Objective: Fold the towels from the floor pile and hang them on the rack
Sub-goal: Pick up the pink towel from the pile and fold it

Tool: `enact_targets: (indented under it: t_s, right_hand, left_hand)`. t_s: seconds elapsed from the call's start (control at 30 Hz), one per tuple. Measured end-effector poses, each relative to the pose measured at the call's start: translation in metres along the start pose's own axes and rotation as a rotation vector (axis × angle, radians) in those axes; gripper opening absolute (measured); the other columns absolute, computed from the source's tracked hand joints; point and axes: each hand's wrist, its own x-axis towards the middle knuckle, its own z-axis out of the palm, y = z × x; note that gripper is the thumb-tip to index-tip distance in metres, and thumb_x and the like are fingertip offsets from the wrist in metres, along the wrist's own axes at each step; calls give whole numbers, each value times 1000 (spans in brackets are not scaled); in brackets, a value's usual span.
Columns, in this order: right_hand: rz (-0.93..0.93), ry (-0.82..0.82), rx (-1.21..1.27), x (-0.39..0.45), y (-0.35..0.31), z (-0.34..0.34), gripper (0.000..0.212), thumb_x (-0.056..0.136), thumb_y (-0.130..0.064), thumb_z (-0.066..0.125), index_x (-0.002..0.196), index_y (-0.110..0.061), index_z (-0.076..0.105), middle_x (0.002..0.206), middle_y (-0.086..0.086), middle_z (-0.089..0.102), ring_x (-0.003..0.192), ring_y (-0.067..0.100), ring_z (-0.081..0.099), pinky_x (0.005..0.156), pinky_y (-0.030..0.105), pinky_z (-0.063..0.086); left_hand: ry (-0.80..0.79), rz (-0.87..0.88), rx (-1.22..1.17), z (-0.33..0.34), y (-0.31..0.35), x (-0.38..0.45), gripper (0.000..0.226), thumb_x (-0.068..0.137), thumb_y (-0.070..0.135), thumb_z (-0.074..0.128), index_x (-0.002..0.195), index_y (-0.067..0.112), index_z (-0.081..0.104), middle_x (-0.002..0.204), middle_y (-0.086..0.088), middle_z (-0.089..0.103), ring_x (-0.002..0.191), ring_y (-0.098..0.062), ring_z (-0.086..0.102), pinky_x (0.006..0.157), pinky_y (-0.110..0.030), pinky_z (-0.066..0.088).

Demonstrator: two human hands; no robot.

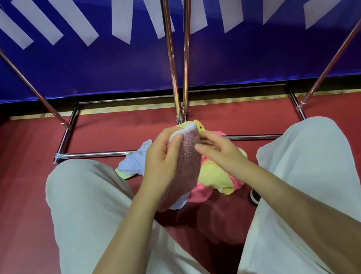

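A dusty pink towel with a white edge (189, 159) hangs folded between my hands above the floor pile. My left hand (164, 159) grips its top corner, thumb pressed on the white edge. My right hand (219, 151) touches the towel's right side with its fingers; whether it pinches the cloth I cannot tell. Below lies the pile (215, 177) of yellow, bright pink and light blue towels (135, 160) on the red floor. The metal rack (171, 66) rises just beyond, its poles and base bars bare of towels in this view.
My legs in pale trousers (85, 202) stand on either side of the pile, a dark shoe tip (254, 196) at the right. A blue banner with white lettering (245, 57) backs the rack. The rack's base bar (95, 153) runs across the red floor (12, 214).
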Motion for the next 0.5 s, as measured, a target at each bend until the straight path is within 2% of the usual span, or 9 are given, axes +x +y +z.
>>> enact_targets:
  t_s: [0.07,0.2,0.27,0.3,0.37,0.43,0.5]
  right_hand:
    - [-45,44,8,-3,-9,-5,24,84,-23,61,108,-24,62,103,-9,65,99,6,61,91,22,48]
    - [-98,99,-55,-1,-14,-12,15,90,-7,61,97,-19,67,92,-3,66,89,7,61,82,23,46]
    - [-103,121,-82,-1,-13,-14,15,92,-7,57,96,-19,65,90,-5,65,86,6,60,79,21,45]
    - [-109,133,-87,-1,-13,-14,14,93,-9,55,96,-19,64,89,-7,63,85,4,59,78,19,44]
    - [-127,168,-106,0,-11,-14,11,94,-14,53,96,-18,63,88,-6,63,83,8,58,76,23,45]
    - [-132,211,-135,0,-9,-18,12,92,-21,52,95,-18,63,87,2,63,81,20,58,75,32,45]
    - [-133,274,-132,1,-9,-25,13,93,-20,53,96,-12,62,82,3,61,76,17,55,72,32,43]
  left_hand:
    - [-60,38,29,7,-3,-1,33,99,2,46,102,31,61,99,24,64,98,13,57,85,-5,37]
    - [-122,106,177,12,-20,1,22,99,10,49,107,28,59,103,25,60,100,12,54,85,-7,36]
    - [-173,70,238,11,-29,3,16,97,24,51,110,25,60,100,25,59,95,9,54,82,-11,38]
    - [-206,44,284,10,-34,4,21,95,34,52,108,22,62,96,23,60,91,6,55,80,-15,39]
    - [-247,9,394,8,-45,7,37,86,52,52,86,17,64,77,16,56,75,-2,50,71,-23,37]
    - [-232,-9,456,3,-54,11,40,79,58,56,65,21,54,65,13,45,67,-4,43,68,-22,33]
    - [-187,-33,458,-2,-59,12,39,75,54,68,64,19,56,69,10,47,71,-2,44,70,-15,33]
